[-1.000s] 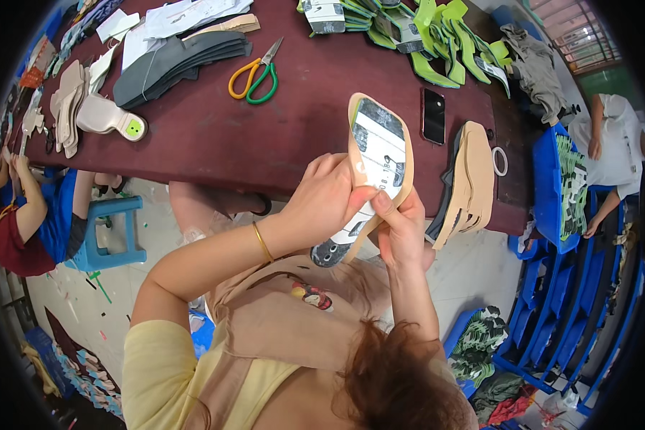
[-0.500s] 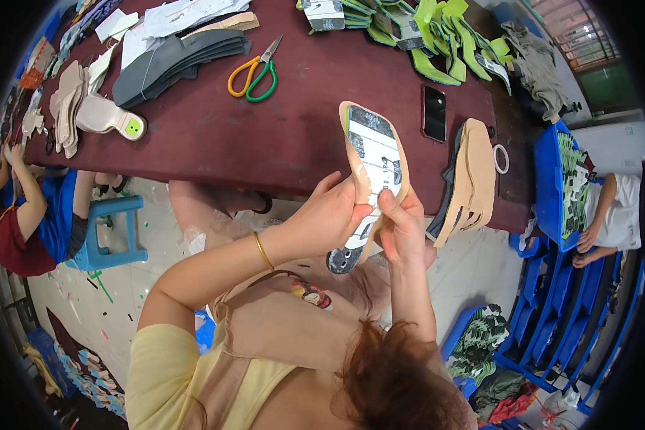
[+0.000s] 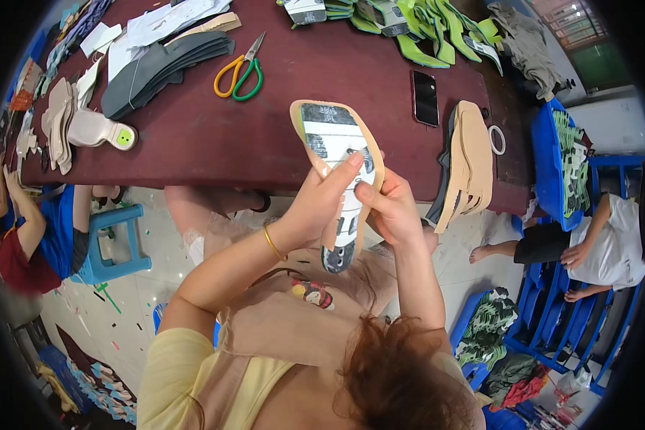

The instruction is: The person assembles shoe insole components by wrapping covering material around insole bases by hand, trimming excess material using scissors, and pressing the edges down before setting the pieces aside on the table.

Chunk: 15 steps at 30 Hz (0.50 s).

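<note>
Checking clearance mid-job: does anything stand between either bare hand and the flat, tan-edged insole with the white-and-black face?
Nothing visible does: the bare left hand and bare right hand both grip the insole directly, each thumb on its patterned face. Its underside is hidden, so contact there can't be judged.

Table (image 3: 193, 147) open left of held insole (image 3: 333, 140), near edge to scissors (image 3: 250, 57); grey stack (image 3: 161, 75) blocks left, phone (image 3: 425, 98) and tan stack (image 3: 467, 161) right, green pile (image 3: 419, 32) toward far edge.

Insole (image 3: 335, 143): dull and smooth
Scissors (image 3: 250, 58): shiny metal blades, smooth plastic handles
Worktop (image 3: 179, 136): dull, looks like cloth
Phone (image 3: 425, 98): smooth and glossy
Bracelet (image 3: 269, 241): shiny metal
</note>
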Each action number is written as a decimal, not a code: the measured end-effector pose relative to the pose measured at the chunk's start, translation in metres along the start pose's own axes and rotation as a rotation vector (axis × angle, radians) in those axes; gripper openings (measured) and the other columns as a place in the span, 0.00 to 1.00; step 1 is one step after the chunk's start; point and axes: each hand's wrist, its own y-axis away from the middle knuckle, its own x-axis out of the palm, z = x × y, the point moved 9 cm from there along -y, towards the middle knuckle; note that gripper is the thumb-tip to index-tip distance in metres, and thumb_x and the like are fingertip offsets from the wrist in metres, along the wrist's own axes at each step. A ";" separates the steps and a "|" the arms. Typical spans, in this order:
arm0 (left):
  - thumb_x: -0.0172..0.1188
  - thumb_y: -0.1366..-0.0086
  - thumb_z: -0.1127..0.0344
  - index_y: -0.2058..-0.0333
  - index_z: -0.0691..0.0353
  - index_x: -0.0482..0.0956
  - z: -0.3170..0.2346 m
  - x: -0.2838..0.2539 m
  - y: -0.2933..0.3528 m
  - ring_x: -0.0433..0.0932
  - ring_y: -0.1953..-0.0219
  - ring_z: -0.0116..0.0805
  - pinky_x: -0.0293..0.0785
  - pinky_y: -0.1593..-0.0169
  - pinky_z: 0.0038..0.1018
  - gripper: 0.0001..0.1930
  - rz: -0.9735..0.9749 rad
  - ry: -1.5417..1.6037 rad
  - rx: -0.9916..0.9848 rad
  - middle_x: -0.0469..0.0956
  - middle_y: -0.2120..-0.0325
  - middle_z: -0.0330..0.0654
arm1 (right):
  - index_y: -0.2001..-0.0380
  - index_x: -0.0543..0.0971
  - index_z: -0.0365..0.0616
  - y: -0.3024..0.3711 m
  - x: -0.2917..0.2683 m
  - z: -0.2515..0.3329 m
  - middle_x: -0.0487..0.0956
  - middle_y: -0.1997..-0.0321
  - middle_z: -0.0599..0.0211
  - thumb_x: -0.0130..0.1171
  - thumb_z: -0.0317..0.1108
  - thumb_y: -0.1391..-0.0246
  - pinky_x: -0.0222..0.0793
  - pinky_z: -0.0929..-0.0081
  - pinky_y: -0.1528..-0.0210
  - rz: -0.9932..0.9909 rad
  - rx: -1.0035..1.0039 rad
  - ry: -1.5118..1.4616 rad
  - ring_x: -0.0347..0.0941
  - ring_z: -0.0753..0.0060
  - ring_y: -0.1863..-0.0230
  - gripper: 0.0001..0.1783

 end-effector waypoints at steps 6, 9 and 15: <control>0.45 0.32 0.65 0.45 0.68 0.63 -0.010 -0.008 0.002 0.72 0.48 0.34 0.70 0.47 0.29 0.19 -0.177 -0.372 0.488 0.70 0.47 0.48 | 0.35 0.50 0.36 0.023 0.041 0.017 0.61 0.36 0.53 0.43 0.36 0.35 0.58 0.71 0.39 -0.409 -0.310 0.664 0.60 0.68 0.37 0.30; 0.44 0.33 0.66 0.45 0.69 0.63 0.010 -0.024 -0.011 0.70 0.45 0.38 0.70 0.46 0.30 0.20 -0.224 -0.116 0.221 0.68 0.46 0.51 | 0.35 0.49 0.33 0.038 0.054 0.003 0.51 0.32 0.45 0.37 0.38 0.34 0.46 0.64 0.34 -0.283 -0.368 0.878 0.46 0.54 0.32 0.30; 0.48 0.37 0.64 0.44 0.67 0.61 0.004 -0.011 -0.010 0.67 0.43 0.41 0.68 0.46 0.33 0.24 0.102 0.162 0.076 0.68 0.46 0.54 | 0.52 0.74 0.33 0.066 -0.033 0.024 0.75 0.50 0.55 0.36 0.44 0.34 0.54 0.71 0.39 -0.484 -0.369 0.217 0.65 0.67 0.43 0.25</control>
